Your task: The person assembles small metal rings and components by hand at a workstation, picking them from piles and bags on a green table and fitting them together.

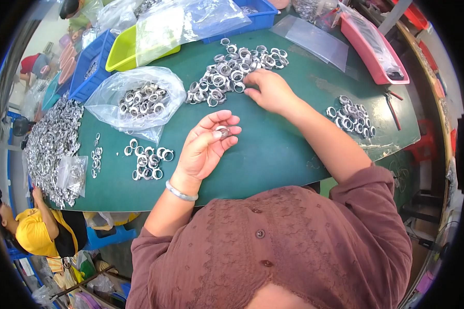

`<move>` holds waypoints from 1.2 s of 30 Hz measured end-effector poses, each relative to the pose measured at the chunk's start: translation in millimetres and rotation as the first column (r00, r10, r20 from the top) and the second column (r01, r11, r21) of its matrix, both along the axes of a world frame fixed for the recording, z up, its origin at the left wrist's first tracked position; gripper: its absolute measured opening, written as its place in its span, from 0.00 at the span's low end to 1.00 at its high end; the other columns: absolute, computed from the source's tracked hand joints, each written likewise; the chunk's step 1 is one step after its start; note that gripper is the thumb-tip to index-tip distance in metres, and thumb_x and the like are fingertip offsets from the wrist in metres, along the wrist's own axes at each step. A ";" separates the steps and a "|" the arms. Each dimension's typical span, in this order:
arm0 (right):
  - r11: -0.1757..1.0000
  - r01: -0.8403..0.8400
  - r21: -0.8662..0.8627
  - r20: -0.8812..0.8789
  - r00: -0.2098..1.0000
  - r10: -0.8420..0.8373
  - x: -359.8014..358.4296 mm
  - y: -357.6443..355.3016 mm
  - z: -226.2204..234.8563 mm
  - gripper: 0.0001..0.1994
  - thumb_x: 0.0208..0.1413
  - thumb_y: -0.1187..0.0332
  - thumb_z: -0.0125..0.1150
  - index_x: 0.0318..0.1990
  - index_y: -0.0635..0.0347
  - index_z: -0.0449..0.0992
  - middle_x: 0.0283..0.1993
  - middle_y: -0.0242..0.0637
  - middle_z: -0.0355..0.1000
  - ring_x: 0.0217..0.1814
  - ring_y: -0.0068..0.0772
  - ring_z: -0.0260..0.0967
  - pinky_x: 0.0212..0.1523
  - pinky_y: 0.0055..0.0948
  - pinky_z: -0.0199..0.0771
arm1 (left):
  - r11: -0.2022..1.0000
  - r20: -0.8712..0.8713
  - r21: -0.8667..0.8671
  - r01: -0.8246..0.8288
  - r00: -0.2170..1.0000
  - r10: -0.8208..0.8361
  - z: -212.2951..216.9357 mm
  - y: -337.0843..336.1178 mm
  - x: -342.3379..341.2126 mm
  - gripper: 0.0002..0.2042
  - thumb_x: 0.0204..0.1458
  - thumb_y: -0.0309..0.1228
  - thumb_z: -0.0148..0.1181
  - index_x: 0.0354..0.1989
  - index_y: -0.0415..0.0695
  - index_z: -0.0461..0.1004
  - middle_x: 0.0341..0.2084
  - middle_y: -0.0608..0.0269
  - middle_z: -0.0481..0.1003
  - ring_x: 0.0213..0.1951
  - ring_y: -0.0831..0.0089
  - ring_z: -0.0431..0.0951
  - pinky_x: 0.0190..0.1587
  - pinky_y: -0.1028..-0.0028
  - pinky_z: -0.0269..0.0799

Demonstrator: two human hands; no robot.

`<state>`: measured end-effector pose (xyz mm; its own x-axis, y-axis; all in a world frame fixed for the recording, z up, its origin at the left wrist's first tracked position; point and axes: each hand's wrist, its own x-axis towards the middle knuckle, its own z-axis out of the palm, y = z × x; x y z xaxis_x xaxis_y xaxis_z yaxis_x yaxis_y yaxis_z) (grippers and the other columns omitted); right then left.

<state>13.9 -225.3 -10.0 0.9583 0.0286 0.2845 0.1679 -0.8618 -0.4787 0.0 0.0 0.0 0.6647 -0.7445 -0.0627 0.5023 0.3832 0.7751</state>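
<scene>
My left hand (203, 147) is raised over the green table, palm up, pinching a small silver metal ring (223, 132) between thumb and fingers. A bangle circles that wrist. Beyond it lies a loose pile of metal rings (221, 72), many with small tabs on the rim. At the pile's right edge is my right hand (268, 88), thumb and fingers apart, the tips touching or very near the closest rings. No ring shows inside this hand.
A clear plastic bag (172, 85) of rings lies left of the pile. Smaller ring groups sit at near left (148, 162) and right (351, 117). A lime bin (121, 54), blue trays and a pink tray (363, 49) line the far side. A person in yellow (36, 232) is at left.
</scene>
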 end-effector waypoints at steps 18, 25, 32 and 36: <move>0.750 -0.337 0.569 0.221 0.941 0.256 -44.8 33.3 32.2 0.04 0.44 0.80 0.57 0.29 0.62 0.72 0.27 0.32 0.69 0.29 0.22 0.66 0.30 0.20 0.66 | 0.970 0.030 0.208 -0.127 0.992 0.123 12.6 -6.7 -13.5 0.12 0.53 0.33 0.52 0.42 0.41 0.69 0.25 0.70 0.70 0.26 0.83 0.67 0.27 0.82 0.61; 0.830 -0.456 0.321 0.427 0.852 0.303 -59.3 38.0 40.3 0.06 0.42 0.79 0.59 0.30 0.60 0.72 0.28 0.33 0.69 0.29 0.25 0.67 0.30 0.22 0.67 | 0.964 0.168 0.245 -0.106 0.984 0.065 13.7 -14.1 -21.8 0.12 0.50 0.28 0.56 0.43 0.41 0.69 0.26 0.72 0.70 0.25 0.84 0.67 0.27 0.84 0.62; 0.603 -0.222 0.766 0.070 0.962 0.265 -75.0 34.9 37.2 0.06 0.47 0.76 0.57 0.34 0.63 0.72 0.31 0.30 0.69 0.32 0.20 0.66 0.33 0.22 0.67 | 0.927 0.583 0.150 -0.344 0.788 0.198 10.3 -13.7 -26.5 0.19 0.46 0.20 0.57 0.49 0.40 0.67 0.33 0.71 0.68 0.34 0.85 0.67 0.37 0.84 0.65; 0.456 -0.241 0.857 0.071 0.931 0.359 -77.8 37.5 34.8 0.05 0.48 0.75 0.57 0.34 0.64 0.72 0.31 0.31 0.68 0.32 0.19 0.66 0.35 0.21 0.67 | 0.910 0.687 0.160 -0.383 0.705 0.176 7.5 -14.7 -25.8 0.19 0.47 0.17 0.56 0.49 0.40 0.67 0.33 0.70 0.68 0.36 0.84 0.68 0.40 0.84 0.65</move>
<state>-63.8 -187.8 24.9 0.9633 0.1249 0.2376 0.2320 0.0573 -0.9710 -25.8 -14.7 7.5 0.7911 -0.5369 0.2930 -0.2548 0.1463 0.9559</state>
